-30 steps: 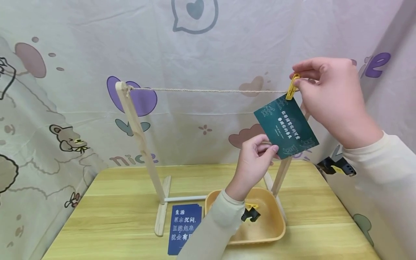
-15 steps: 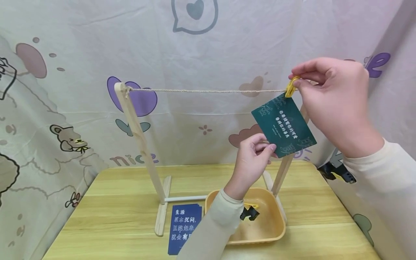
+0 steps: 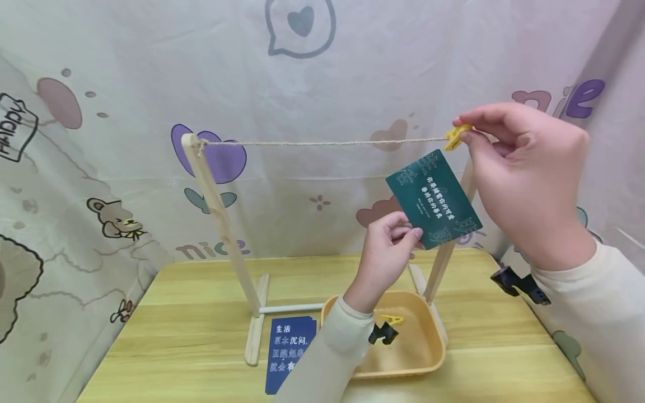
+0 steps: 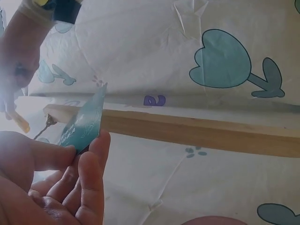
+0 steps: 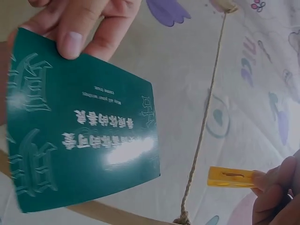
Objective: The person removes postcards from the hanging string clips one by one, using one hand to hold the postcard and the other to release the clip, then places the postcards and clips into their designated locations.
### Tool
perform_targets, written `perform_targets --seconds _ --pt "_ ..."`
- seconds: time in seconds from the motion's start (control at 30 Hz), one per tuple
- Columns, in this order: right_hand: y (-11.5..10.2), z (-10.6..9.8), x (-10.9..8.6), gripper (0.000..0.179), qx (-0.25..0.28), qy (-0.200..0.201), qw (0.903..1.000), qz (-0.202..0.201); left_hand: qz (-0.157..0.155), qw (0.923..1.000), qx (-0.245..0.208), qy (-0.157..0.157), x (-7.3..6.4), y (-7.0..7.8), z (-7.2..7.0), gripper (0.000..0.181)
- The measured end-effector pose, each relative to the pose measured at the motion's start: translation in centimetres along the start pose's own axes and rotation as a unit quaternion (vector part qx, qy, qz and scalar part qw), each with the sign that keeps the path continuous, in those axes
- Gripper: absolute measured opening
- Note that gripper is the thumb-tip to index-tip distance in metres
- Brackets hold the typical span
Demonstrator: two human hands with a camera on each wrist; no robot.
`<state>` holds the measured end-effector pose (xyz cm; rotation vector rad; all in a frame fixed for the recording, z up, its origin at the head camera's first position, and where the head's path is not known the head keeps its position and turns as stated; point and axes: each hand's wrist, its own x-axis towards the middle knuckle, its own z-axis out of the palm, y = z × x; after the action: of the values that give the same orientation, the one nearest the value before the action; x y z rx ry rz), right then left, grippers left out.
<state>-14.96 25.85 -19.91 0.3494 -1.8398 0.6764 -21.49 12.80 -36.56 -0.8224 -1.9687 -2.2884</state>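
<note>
My left hand (image 3: 388,252) pinches a green card (image 3: 434,198) with white lettering at its lower edge, thumb in front. The card is tilted below the right end of a string (image 3: 322,144). My right hand (image 3: 529,168) holds a yellow clothespin (image 3: 456,136) between thumb and fingers, just above the card's upper corner. In the right wrist view the clothespin (image 5: 232,177) points toward the string (image 5: 206,108), apart from both the string and the card (image 5: 84,126). Edge-on, the card (image 4: 86,122) shows in the left wrist view between thumb and fingers.
A wooden frame with a left post (image 3: 216,212) and a right post (image 3: 440,268) carries the string. On the table (image 3: 176,336) lie blue cards (image 3: 289,347) beside an orange basin (image 3: 425,358) with a yellow clothespin (image 3: 392,319) in it. A patterned curtain (image 3: 312,101) hangs behind.
The yellow clothespin has come away from the card's corner and turned flatter in my right hand. My left hand has moved the card slightly left and down.
</note>
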Motion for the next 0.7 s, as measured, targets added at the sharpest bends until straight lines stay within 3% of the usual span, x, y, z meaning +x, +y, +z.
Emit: perform_targets --seconds 0.23,0.47,0.7 --pt "-0.6 0.5 -2.8 0.015 0.046 0.017 0.9988 0.01 -0.016 0.9996 0.02 0.006 -0.7 -0.5 -1.9 0.006" --pt "-1.7 1.7 -7.4 0.021 0.08 0.014 0.9966 0.015 -0.052 0.997 0.056 0.017 -1.8 -1.4 -4.6 0.011" --pt "-1.1 3.3 -12.7 0.03 0.107 0.017 0.9896 0.094 -0.081 0.993 0.084 0.02 -3.3 -1.7 -7.3 0.015"
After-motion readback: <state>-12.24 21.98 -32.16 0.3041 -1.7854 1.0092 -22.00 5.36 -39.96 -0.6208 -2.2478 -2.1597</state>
